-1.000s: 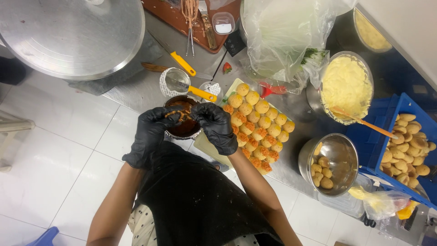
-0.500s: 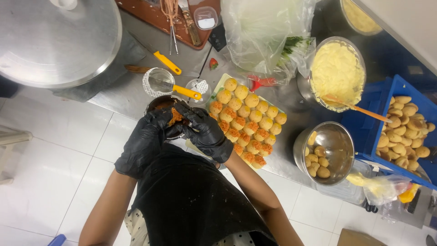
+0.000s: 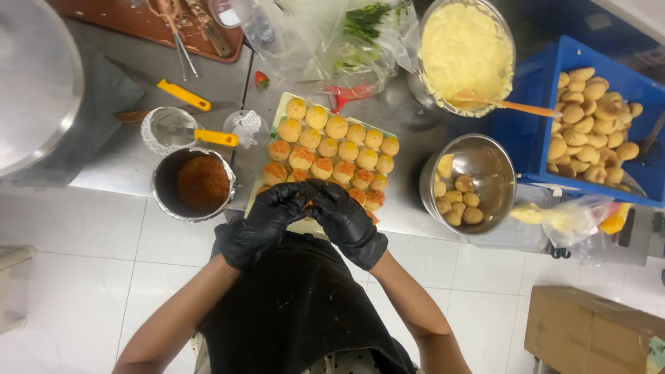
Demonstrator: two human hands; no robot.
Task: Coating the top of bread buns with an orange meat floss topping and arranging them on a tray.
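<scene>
1. I look straight down from a head camera at a steel counter (image 3: 138, 173) that crosses the upper half of the frame, with white floor tiles below it.
2. My left hand (image 3: 260, 225) and right hand (image 3: 346, 221), both in black gloves, meet at centre frame, fingers curled inward and fingertips touching.
3. A sliver of orange shows between them, which I take to be a ball pinched by both hands; I cannot tell which hand carries it.
4. The hands hover over the near edge of a tray (image 3: 277, 111) packed with rows of yellow balls (image 3: 337, 127); the nearest rows carry orange-red topping.
5. Left of the tray stands a steel pot (image 3: 161, 187) holding red-orange powder (image 3: 203, 182).
6. Right of the tray, a steel bowl (image 3: 495, 163) holds a few plain balls.
7. In the upper right, a bowl of yellow mash (image 3: 463, 48) with a spoon sits beside a blue crate (image 3: 526, 125) of fried shells.
8. Risk, as I judge it: the shells look brittle, so a hard pinch could crack one.
9. The tray is crowded, so a careless setting-down could knock its neighbours or shed topping.
10. The pot sits close to the counter's front edge; a stray left elbow could tip it.
</scene>
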